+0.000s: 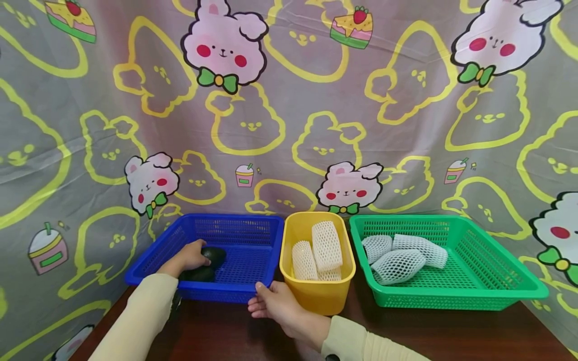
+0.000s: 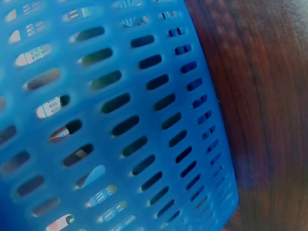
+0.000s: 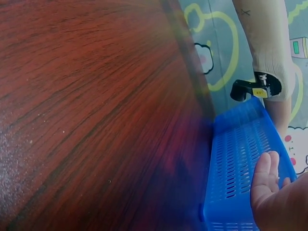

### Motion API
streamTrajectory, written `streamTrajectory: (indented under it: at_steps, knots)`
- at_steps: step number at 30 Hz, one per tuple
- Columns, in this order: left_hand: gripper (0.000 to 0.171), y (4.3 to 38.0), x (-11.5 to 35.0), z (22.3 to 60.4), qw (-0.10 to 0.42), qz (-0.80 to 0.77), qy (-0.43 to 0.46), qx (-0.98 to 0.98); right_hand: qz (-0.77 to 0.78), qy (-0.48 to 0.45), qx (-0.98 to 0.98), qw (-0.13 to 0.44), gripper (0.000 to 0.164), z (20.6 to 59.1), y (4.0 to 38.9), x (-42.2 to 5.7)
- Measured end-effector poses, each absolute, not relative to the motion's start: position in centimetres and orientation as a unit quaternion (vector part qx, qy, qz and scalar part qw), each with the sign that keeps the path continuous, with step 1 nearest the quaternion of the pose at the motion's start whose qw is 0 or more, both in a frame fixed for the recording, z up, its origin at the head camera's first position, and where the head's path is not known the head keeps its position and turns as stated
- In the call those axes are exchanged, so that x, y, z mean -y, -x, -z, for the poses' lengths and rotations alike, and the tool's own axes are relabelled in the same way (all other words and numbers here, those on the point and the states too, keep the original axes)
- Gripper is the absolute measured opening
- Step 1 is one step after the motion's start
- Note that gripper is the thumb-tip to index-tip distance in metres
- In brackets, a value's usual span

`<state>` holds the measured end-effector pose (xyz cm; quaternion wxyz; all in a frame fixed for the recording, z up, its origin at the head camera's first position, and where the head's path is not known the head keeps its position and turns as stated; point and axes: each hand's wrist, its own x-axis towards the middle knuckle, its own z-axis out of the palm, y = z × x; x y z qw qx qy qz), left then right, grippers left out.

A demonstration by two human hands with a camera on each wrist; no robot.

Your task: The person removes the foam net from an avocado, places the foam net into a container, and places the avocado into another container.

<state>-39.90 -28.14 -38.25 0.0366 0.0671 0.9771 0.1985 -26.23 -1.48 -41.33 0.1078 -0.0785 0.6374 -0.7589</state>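
In the head view, my left hand point(image 1: 193, 254) reaches into the blue basket point(image 1: 250, 260), thumb and fingers around one end of a dark green avocado point(image 1: 215, 256). A second avocado point(image 1: 200, 274) lies nearer the front wall, partly covered by the hand. My right hand point(image 1: 279, 303) is at the basket's front right corner, thumb at the rim and fingers outside the wall. From the right wrist, that hand point(image 3: 269, 197) shows nearly straight fingers beside the blue wall. The left wrist view has only the slotted basket side point(image 2: 139, 115), the left hand out of sight.
A yellow bin point(image 1: 316, 296) with several white foam net sleeves point(image 1: 327, 245) stands right of the blue basket. Further right, a green basket point(image 1: 478, 293) holds several pieces in white foam netting point(image 1: 399, 265). All rest on a dark wooden table point(image 1: 217, 331) before a patterned curtain point(image 1: 289, 100).
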Motion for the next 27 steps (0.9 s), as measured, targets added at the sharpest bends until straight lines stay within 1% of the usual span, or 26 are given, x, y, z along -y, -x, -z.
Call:
streamTrajectory:
  at_steps: [13, 19, 27]
  knots:
    - [0.063, 39.7, 28.0, 38.2, 0.017, -0.2, -0.069, -0.977, 0.745, 0.086, -0.652, 0.112, 0.027, 41.3, 26.3, 1.2]
    - [0.063, 39.3, 27.9, 37.7, 0.008, -0.207, -0.077, -0.975, 0.721, 0.1, -0.677, 0.111, 0.025, 41.2, 26.0, 0.7]
    - [0.061, 38.6, 27.5, 37.4, -0.025, -0.219, -0.087, -0.972, 0.696, 0.133, -0.697, 0.11, 0.025, 40.7, 25.2, -0.4]
